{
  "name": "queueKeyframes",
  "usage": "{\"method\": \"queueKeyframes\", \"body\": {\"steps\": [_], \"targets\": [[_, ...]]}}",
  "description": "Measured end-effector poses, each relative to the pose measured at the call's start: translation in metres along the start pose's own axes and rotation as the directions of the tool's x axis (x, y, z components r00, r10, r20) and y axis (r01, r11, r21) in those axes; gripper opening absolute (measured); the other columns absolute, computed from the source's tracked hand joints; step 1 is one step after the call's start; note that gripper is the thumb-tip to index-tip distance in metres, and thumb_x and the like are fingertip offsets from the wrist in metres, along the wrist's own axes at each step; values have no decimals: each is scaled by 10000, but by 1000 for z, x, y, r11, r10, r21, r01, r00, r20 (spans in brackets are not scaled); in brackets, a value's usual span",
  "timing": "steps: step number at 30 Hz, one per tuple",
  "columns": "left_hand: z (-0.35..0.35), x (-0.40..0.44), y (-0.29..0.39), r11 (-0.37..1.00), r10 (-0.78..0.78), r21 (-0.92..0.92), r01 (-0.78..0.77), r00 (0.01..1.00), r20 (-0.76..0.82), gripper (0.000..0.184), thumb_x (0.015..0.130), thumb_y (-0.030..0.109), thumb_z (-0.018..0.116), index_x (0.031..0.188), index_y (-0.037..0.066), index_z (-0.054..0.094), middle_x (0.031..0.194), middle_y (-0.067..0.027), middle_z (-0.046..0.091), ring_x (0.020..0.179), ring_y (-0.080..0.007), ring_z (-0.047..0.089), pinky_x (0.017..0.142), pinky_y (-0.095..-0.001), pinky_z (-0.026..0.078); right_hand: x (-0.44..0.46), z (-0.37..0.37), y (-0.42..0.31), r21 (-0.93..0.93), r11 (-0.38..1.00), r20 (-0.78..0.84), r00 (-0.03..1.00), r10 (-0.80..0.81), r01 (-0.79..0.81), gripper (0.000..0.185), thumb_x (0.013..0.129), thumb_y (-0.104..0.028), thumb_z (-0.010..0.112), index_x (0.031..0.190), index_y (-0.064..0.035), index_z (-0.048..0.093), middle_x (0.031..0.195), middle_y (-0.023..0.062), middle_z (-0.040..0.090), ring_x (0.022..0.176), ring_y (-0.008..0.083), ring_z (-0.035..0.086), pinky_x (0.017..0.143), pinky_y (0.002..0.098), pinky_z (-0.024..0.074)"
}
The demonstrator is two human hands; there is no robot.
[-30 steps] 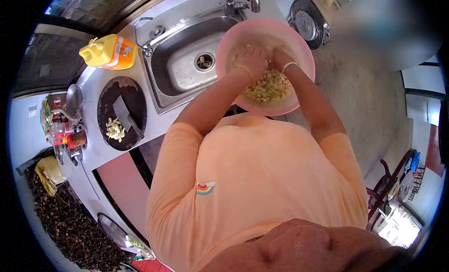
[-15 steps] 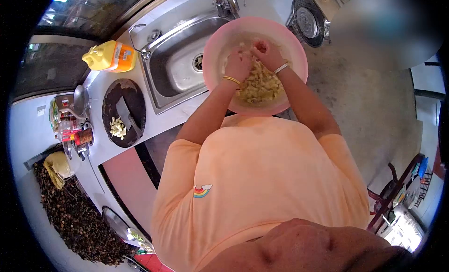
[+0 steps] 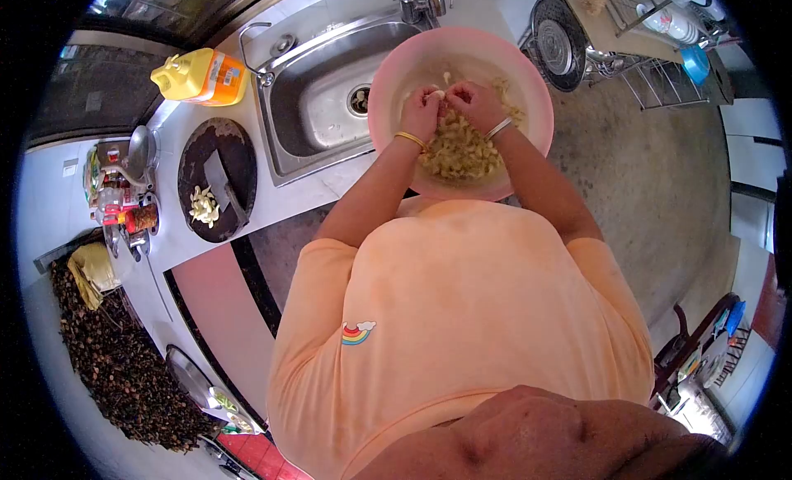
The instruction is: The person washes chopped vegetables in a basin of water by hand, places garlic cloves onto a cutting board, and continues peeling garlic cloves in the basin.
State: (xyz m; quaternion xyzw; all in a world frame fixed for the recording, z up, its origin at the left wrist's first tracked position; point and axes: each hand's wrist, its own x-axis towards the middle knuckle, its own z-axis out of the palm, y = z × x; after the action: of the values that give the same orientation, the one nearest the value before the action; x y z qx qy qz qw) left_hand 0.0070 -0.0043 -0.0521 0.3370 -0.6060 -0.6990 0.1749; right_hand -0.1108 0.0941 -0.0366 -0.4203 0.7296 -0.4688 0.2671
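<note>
A wide pink basin (image 3: 544, 108) holds many small yellow-green chopped pieces (image 3: 462, 150) whose kind I cannot make out. My left hand (image 3: 420, 117) is inside its rim with the fingers bent inward. My right hand (image 3: 479, 108) is close beside it, thumb and fingers pressed together. The fingertips of both hands meet above the pieces at the far side of the heap. A small pale bit shows at the left fingertips, too small to name. A few pieces cling to the basin wall beyond and right of the hands.
Left of the basin is a steel sink (image 3: 318, 121) with a tap (image 3: 421, 1). A round dark chopping board (image 3: 194, 154) carries a cleaver (image 3: 221, 183) and pale cut pieces (image 3: 203, 208). A yellow jug (image 3: 198, 77) stands behind it. Racks with dishes (image 3: 668, 22) are at the upper right.
The fingertips have come closer together; the right hand, earlier curled with its fingers upward, now points toward the left. The view has shifted slightly, revealing the dish racks.
</note>
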Motion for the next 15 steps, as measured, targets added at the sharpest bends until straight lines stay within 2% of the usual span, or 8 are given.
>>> {"method": "queueKeyframes", "body": {"steps": [4, 5, 6, 8, 10, 12, 13, 15], "targets": [[3, -3, 10, 997, -18, 78, 17, 1000, 10, 217, 888, 216, 539, 967, 15, 561, 835, -48, 607, 681, -114, 573, 603, -239, 469, 0, 2, 10, 25, 998, 10, 999, 52, -52, 227, 833, -234, 610, 918, -24, 618, 773, 43, 621, 677, 88, 566, 628, 246, 469], [3, -3, 10, 992, -4, 124, 1, 1000, 21, 212, 883, 210, 550, 954, 11, 566, 822, -44, 608, 686, -112, 579, 602, -235, 471, 2, 1, 14, -47, 998, -2, 999, 33, -33, 233, 832, -237, 610, 931, -26, 617, 783, 50, 627, 689, 103, 580, 638, 256, 474], [1, -1, 8, 992, -6, 125, 3, 1000, 23, 212, 883, 210, 550, 954, 11, 566, 822, -44, 608, 686, -112, 579, 602, -235, 471, 2, 0, 16, -119, 993, -10, 1000, 12, -13, 241, 831, -240, 610, 943, -27, 616, 792, 57, 634, 700, 119, 593, 649, 266, 479], [-2, 1, 6, 998, -22, 58, 16, 995, 97, 203, 873, 199, 569, 944, 8, 573, 796, -44, 613, 678, -110, 586, 597, -236, 480, 1, 1, 20, -132, 991, -16, 1000, 2, -4, 240, 838, -239, 598, 959, -32, 615, 802, 65, 638, 714, 131, 600, 658, 274, 482], [1, 1, 5, 999, -29, 14, 28, 997, 76, 202, 871, 196, 572, 935, 4, 577, 786, -46, 615, 669, -112, 586, 591, -241, 484, 0, 2, 17, -144, 990, -21, 1000, -9, 6, 241, 845, -238, 585, 975, -37, 613, 812, 74, 642, 727, 144, 607, 668, 282, 484], [1, 0, 4, 999, -37, -28, 38, 998, 57, 202, 869, 194, 575, 927, 1, 581, 776, -47, 616, 659, -114, 587, 584, -246, 487, -2, 5, 13, -171, 980, 8, 995, -103, 103, 241, 859, -241, 542, 981, -44, 611, 825, 108, 641, 761, 204, 623, 690, 314, 490], [2, -1, 2, 999, -31, -9, 32, 999, 38, 205, 869, 191, 575, 928, -5, 580, 783, -55, 619, 658, -120, 589, 585, -246, 493, -2, 5, 11, -169, 981, 6, 995, -100, 100, 241, 859, -241, 542, 981, -44, 611, 825, 108, 641, 761, 204, 623, 690, 314, 490], [3, -3, 3, 999, -29, 14, 29, 999, 20, 207, 869, 188, 575, 928, -10, 578, 790, -63, 622, 656, -125, 591, 585, -247, 499, -4, 5, 8, -230, 967, -9, 993, -115, 110, 303, 841, -297, 500, 934, -37, 626, 819, 178, 635, 759, 350, 611, 700, 420, 484]]}}
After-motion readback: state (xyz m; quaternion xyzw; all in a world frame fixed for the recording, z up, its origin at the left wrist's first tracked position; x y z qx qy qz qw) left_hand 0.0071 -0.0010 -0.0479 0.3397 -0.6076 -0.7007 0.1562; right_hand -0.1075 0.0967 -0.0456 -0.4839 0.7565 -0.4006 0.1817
